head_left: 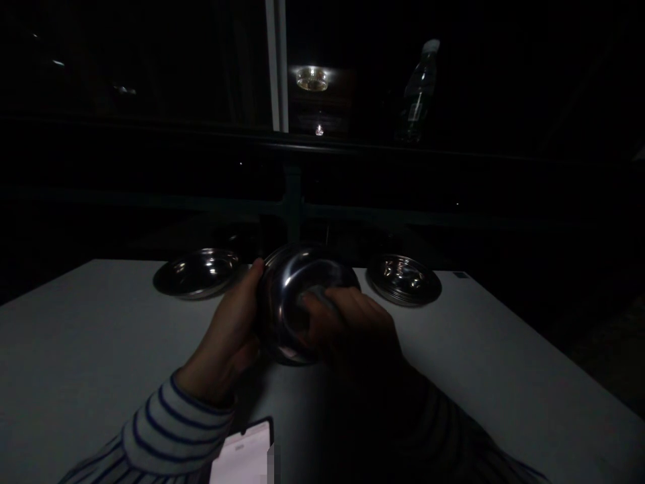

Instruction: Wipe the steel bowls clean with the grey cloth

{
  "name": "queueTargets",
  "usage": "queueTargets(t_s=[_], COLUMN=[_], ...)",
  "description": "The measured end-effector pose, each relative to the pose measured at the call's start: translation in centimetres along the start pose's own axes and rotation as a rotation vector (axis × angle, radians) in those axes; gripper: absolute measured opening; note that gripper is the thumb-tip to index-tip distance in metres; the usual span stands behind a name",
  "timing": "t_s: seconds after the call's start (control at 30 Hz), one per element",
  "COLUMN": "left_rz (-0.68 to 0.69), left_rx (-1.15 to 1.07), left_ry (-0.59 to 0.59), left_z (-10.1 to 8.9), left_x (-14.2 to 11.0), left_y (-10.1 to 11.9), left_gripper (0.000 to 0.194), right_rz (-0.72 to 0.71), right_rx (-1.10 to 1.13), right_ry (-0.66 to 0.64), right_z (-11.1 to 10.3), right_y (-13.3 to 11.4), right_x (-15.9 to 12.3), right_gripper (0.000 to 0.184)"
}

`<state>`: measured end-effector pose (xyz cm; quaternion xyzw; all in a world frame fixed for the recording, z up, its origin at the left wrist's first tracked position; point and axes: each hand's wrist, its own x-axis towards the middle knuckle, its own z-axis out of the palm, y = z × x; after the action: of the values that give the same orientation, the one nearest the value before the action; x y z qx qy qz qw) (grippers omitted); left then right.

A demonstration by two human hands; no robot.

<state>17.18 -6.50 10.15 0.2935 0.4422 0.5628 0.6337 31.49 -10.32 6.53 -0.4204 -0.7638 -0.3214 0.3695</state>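
Note:
A shiny metal bowl (pixel 282 289) is held tilted above the table, and what looks like its rounded outside faces me. My left hand (pixel 236 323) is closed on the bowl's left edge, thumb up along the rim. Against the bottom of the bowl, my right hand (pixel 355 326) presses a small greyish cloth (pixel 322 296) with bent fingers. Much of the right hand lies in deep shadow, and the cloth is mostly covered by the fingers. Beyond my left hand sits another metal bowl (pixel 199 272); to the right stands a stack of metal bowls (pixel 403 279).
The white table (pixel 115 349) carries everything. A lit phone (pixel 244 454) lies by my left sleeve at the near edge. Behind the table is a dark window with a pale frame bar (pixel 277 67). A plastic bottle (pixel 419 94) stands beyond at the right. The room is very dim.

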Motion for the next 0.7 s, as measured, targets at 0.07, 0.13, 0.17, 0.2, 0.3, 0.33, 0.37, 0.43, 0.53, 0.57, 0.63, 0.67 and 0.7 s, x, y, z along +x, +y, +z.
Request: queueTargets(t_s=[0.07, 0.13, 0.17, 0.2, 0.3, 0.33, 0.37, 0.43, 0.53, 0.57, 0.63, 0.67, 0.7], left_rz=[-0.027, -0.010, 0.006, 0.020, 0.034, 0.017, -0.005, -0.048, -0.073, -0.070, -0.071, -0.071, -0.066], left_rx=[0.003, -0.015, -0.027, -0.039, -0.047, -0.037, -0.025, -0.006, -0.014, -0.026, -0.051, -0.062, -0.071], left_ry=[-0.001, 0.026, 0.038, 0.046, 0.040, 0.019, -0.007, -0.060, -0.098, -0.102, -0.118, -0.128, -0.135], left_z=[0.0, -0.2, -0.3, -0.4, -0.5, -0.5, -0.4, -0.4, -0.5, -0.6, -0.7, -0.8, -0.8], left_x=[0.1, 0.3, 0.4, 0.5, 0.6, 0.5, 0.5, 0.5, 0.6, 0.7, 0.9, 0.9, 0.9], left_y=[-0.1, 0.0, 0.0, 0.1, 0.3, 0.2, 0.2, 0.0, -0.1, 0.0, 0.2, 0.3, 0.5], left_gripper=[0.021, 0.021, 0.020, 0.019, 0.018, 0.020, 0.021, 0.023, 0.022, 0.022, 0.022, 0.022, 0.022], right_rz=[0.087, 0.130, 0.115, 0.076, -0.051, -0.068, -0.055, 0.015, 0.132, 0.156, 0.183, 0.184, 0.175], right_rx=[-0.093, -0.151, -0.137, -0.095, 0.050, 0.064, 0.051, -0.030, -0.140, -0.145, -0.139, -0.137, -0.137], right_ry=[0.003, -0.032, -0.048, -0.055, -0.045, -0.038, -0.033, -0.029, -0.031, -0.041, -0.062, -0.071, -0.073], right_z=[-0.1, -0.3, -0.3, -0.3, -0.3, -0.3, -0.3, -0.5, -1.3, -1.7, -2.6, -2.9, -3.2], right_y=[1.0, 1.4, 1.3, 1.0, -0.2, -0.5, -0.6, -0.1, 1.3, 1.7, 2.3, 2.5, 2.5], right_x=[0.2, 0.1, 0.0, -0.1, -0.3, -0.3, -0.2, 0.1, 0.5, 0.6, 0.8, 0.8, 0.9], right_gripper=[0.021, 0.020, 0.020, 0.020, 0.023, 0.024, 0.024, 0.023, 0.023, 0.023, 0.024, 0.025, 0.025])
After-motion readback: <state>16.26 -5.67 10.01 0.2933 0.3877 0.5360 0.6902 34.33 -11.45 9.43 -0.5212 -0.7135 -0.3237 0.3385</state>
